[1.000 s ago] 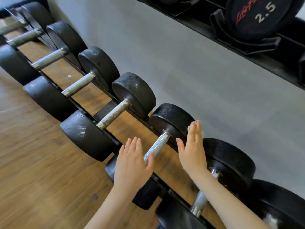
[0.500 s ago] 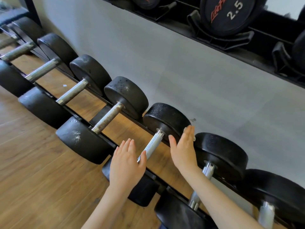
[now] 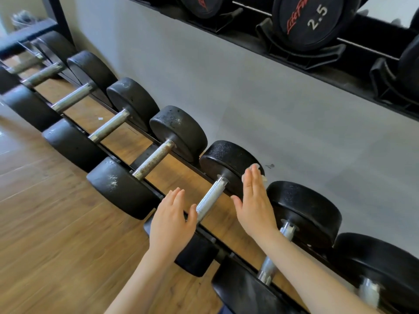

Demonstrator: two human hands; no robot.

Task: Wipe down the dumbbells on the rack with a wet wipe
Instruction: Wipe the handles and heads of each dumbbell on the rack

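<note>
A person's right hand (image 3: 255, 206), fingers straight, presses a white wet wipe (image 3: 254, 169) flat against the far black head of a dumbbell (image 3: 226, 162) on a low rack (image 3: 140, 155), while the left hand (image 3: 171, 220), fingers relaxed, rests on its near end beside the metal handle (image 3: 209, 200).

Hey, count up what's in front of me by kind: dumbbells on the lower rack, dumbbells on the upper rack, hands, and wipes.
Dumbbells on the lower rack: 8, though the far end is blurred
Dumbbells on the upper rack: 3, two of them cropped
Hands: 2, left hand and right hand
Wet wipe: 1, under the right fingers
Total: 14
</note>
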